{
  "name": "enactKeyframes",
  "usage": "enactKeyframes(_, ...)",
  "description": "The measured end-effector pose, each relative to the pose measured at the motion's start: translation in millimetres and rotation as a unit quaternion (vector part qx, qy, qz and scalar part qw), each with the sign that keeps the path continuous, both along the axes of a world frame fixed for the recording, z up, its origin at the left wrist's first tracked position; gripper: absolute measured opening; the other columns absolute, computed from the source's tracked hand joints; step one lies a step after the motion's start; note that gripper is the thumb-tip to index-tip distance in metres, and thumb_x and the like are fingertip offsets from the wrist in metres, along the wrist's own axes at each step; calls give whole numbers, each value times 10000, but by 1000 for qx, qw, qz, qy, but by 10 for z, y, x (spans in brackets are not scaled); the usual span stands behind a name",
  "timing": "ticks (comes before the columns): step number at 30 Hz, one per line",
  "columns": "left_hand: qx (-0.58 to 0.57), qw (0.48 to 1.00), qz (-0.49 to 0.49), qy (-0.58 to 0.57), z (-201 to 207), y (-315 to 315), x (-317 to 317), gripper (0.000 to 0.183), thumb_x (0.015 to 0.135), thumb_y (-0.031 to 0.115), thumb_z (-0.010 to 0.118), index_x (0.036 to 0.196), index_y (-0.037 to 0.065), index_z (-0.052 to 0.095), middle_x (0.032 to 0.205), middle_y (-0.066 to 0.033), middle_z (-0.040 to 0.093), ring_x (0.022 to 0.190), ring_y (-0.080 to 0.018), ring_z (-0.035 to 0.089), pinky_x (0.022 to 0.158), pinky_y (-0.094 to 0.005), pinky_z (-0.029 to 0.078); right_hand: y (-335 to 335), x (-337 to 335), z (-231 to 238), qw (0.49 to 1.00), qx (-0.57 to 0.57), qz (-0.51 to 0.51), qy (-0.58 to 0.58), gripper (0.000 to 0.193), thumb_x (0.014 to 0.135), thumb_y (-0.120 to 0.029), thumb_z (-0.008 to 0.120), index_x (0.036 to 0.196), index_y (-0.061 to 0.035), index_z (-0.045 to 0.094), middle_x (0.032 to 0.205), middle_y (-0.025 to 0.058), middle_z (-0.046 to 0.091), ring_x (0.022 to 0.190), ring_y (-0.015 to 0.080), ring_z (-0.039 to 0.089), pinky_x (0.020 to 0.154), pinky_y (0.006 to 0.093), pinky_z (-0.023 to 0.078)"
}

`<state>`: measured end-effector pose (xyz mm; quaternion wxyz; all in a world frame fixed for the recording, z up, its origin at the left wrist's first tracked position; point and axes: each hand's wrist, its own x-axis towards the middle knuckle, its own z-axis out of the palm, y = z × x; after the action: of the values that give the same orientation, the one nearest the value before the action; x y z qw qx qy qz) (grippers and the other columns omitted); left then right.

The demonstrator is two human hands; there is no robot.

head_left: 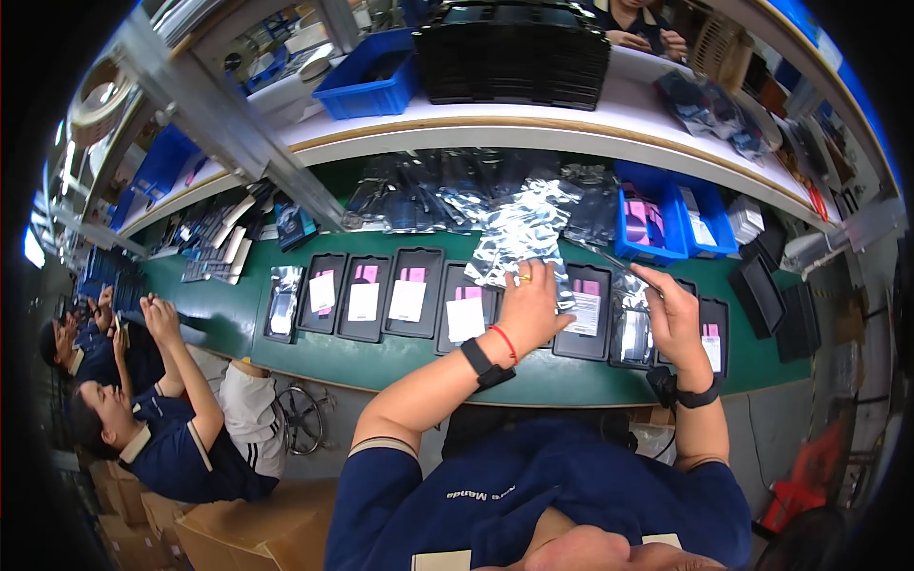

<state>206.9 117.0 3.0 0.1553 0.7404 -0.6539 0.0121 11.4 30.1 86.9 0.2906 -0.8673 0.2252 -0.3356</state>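
Left hand: on silver bags, grip unclear. Right hand: shiny packet's three o'clock, grip unclear.

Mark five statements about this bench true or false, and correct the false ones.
1. The left hand touches the silvery bags. True.
2. Black trays with white cards lie on the worktop. True.
3. The worktop is bright red. False: it is green.
4. A red band circles the left wrist. True.
5. The right hand is left of the left hand. False: it is to the right.
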Motion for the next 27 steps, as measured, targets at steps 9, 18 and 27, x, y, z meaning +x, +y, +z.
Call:
enactKeyframes(9,-177,973,-110,96,-51,146,84,403,721,21,513,1103,-107,502,1094,-254,553,1011,-364,561,888,-388,455,162,301,59,999,-31,-1,-8,288,833,88,464,1091,31,579,1061,170,630,983,263,618,848,303,455)
enactKeyframes(18,-304,925,188,-127,174,1761,1981,361,694,7,550,1019,116,662,1008,-108,634,895,-296,570,812,-398,470,775,1993,-246,958,-207,199,-12,407,684,48,505,1089,41,544,1060,233,593,1003,370,576,870,424,466)
enactKeyframes(27,59,982,168,63,-266,2246,2734,545,775,287,581,1284,120,483,1374,-129,408,1288,-308,347,1050,-551,200,1796,3373,-1280,883,-349,102,296,334,778,-185,510,1007,23,637,1047,240,612,1058,382,545,838,522,399)
